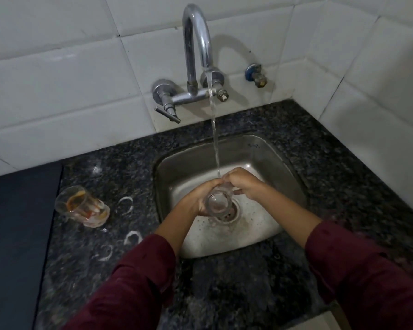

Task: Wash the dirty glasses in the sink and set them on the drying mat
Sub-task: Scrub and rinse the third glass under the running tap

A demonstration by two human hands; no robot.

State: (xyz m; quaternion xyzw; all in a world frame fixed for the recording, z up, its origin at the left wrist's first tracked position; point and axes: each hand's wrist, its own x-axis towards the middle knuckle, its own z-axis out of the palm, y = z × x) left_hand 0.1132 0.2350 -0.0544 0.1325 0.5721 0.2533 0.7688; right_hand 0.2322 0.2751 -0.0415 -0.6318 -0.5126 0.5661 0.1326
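Observation:
A clear glass [218, 201] lies tilted over the steel sink [184, 163], its base towards me, under the running stream from the tap [197, 44]. My left hand [199, 198] wraps its side from the left. My right hand [244, 184] grips the far rim end, fingers at the mouth where the water lands. A second glass [81, 206], smeared with orange residue, stands on the dark granite counter left of the sink. The dark drying mat [17, 222] lies flat at the far left, with nothing on it.
Wet ring marks [125, 203] dot the granite counter [248, 282] between the dirty glass and the sink. The sink drain [231, 211] sits just under the held glass. White tiled walls close in behind and on the right, with a small valve [256, 76] on the back wall.

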